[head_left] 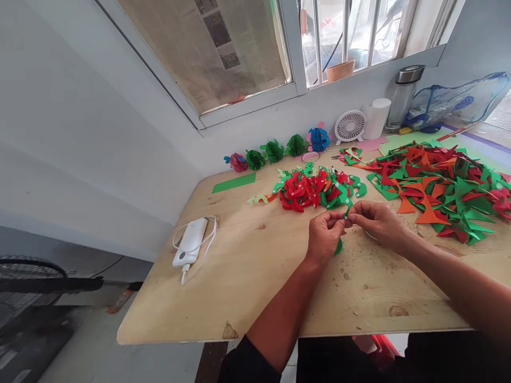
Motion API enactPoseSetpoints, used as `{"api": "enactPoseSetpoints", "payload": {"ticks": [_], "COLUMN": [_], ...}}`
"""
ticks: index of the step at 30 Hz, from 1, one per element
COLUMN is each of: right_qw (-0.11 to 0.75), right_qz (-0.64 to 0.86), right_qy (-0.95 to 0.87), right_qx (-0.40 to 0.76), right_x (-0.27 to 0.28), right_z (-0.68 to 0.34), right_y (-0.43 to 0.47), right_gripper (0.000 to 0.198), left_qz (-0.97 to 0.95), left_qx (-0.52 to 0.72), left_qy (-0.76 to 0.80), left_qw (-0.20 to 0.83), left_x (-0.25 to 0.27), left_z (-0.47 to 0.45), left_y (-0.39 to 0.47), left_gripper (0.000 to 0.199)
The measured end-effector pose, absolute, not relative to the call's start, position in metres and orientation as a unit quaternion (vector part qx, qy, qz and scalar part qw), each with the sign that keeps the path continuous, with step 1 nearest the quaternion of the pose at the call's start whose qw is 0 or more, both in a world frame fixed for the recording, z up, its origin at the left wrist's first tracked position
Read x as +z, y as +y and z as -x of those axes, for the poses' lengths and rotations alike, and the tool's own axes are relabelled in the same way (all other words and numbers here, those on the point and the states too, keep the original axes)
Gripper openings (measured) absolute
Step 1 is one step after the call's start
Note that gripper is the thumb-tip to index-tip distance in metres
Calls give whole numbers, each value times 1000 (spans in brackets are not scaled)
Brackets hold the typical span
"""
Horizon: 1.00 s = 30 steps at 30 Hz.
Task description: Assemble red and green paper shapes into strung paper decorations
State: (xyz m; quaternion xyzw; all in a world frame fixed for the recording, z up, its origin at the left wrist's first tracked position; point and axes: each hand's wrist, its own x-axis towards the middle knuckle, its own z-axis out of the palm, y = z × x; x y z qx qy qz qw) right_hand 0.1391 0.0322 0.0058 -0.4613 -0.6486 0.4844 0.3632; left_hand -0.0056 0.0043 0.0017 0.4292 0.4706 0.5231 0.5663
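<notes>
Both my hands meet over the wooden table (279, 276), fingertips pinched together on a green paper cutout (338, 247). My left hand (324, 236) grips it from the left, and part of the cutout shows below the fingers. From the right, my right hand (377, 222) pinches at the same spot; the fingers hide most of the piece. Just beyond them lies a heap of red paper pieces (297, 190) mixed with green curved paper pieces (357, 186), some bearing small white squares.
A pile of red, green and orange paper scraps (435, 186) spreads at the right. A white power bank (190, 242) with its cable lies at the left. Along the wall stand green paper balls (274, 151), a small white fan (350, 127) and a glass bottle (401, 101).
</notes>
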Motion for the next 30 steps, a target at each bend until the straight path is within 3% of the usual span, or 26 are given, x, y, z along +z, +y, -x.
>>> {"api": "enactPoseSetpoints", "payload": {"ticks": [30], "right_qw": [371], "right_qz": [475], "right_qy": [-636], "right_qx": [483], "right_x": [5], "right_z": [-137], "right_y": [32], "right_gripper": [27], "left_qz": [-426], "left_qx": [528], "left_qy": [466], "left_qw": [568], "left_x": [-1], "left_z": [3], "left_y": [5], "left_gripper": [16]}}
